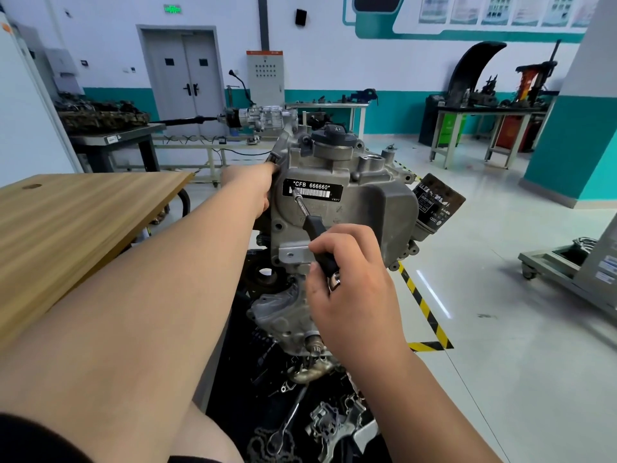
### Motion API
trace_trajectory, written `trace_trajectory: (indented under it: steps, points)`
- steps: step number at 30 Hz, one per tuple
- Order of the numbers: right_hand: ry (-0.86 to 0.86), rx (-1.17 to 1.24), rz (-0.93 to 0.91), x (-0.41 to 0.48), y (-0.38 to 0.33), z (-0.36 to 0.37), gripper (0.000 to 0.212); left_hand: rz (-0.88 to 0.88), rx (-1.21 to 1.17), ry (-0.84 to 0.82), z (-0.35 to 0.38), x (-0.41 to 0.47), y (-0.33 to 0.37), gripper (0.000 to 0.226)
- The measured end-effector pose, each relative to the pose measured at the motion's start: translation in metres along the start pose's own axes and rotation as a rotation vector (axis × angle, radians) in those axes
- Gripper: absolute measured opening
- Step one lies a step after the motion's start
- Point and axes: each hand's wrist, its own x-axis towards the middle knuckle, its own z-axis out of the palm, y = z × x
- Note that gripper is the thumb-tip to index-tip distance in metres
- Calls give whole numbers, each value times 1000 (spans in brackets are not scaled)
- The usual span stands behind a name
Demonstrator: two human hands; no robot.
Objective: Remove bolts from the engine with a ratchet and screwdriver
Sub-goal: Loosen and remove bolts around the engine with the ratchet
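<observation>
Workshop: right hand (350, 279) grips screwdriver (314, 225) against engine (367, 202), bolt-loosening apparently in hand; left hand (250, 185) grip unclear; next needs firm tip seating

Black-handled screwdriver (312, 222) slanted up-left, its metal tip seemingly touching the upright grey engine (374, 208) beside its label

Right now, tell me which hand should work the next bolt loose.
Right. The right hand grips the screwdriver, whose tip meets the engine at the label. The left hand is at the engine's left edge, fingers hidden, seemingly steadying it.
</observation>
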Motion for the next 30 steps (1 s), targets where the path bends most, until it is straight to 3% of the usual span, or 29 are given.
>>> trace_trajectory:
  steps: [6, 9, 12, 16, 24, 30]
  points:
    - [11, 12, -7, -1, -1, 1, 20, 27, 127, -31, -2, 3, 6, 14]
    - [11, 23, 1, -1, -2, 1, 19, -68, 40, -56, -3, 5, 7, 3]
    - [29, 43, -38, 1, -9, 2, 16, -93, 20, -78, -8, 3, -1, 12]
    - [-16, 6, -56, 14, -19, 14, 17, -80, -37, -243, -14, 8, -17, 24]
    - [-63, -73, -9, 29, -20, 35, 18, -43, -128, -326, -14, 18, -15, 10]
    - [-33, -135, -18, 26, -24, 42, 16, -117, -216, -336, -10, 21, -14, 17]
